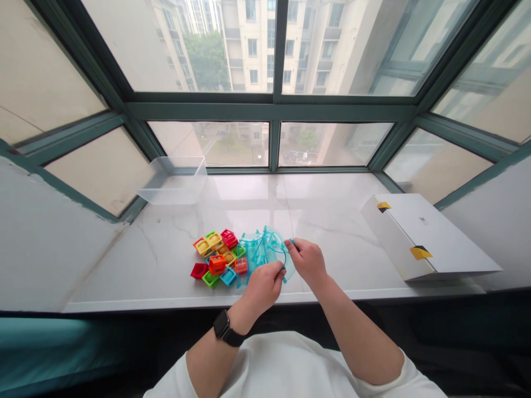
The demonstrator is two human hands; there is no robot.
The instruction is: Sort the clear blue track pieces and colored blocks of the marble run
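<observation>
My left hand [265, 284], with a black watch on the wrist, is closed on the near edge of a clear blue plastic track piece [265, 250]. My right hand [306, 260] pinches the same piece at its right edge. Several such blue curved pieces lie stacked under both hands on the white marble sill [332, 221]. Just left of them lies a pile of small coloured square tiles [218, 257] in red, orange, yellow, green and blue.
A clear plastic tub [176, 182] stands at the back left of the sill by the window. A white cardboard box [427, 237] with yellow tape lies at the right. Window frames surround the sill on three sides.
</observation>
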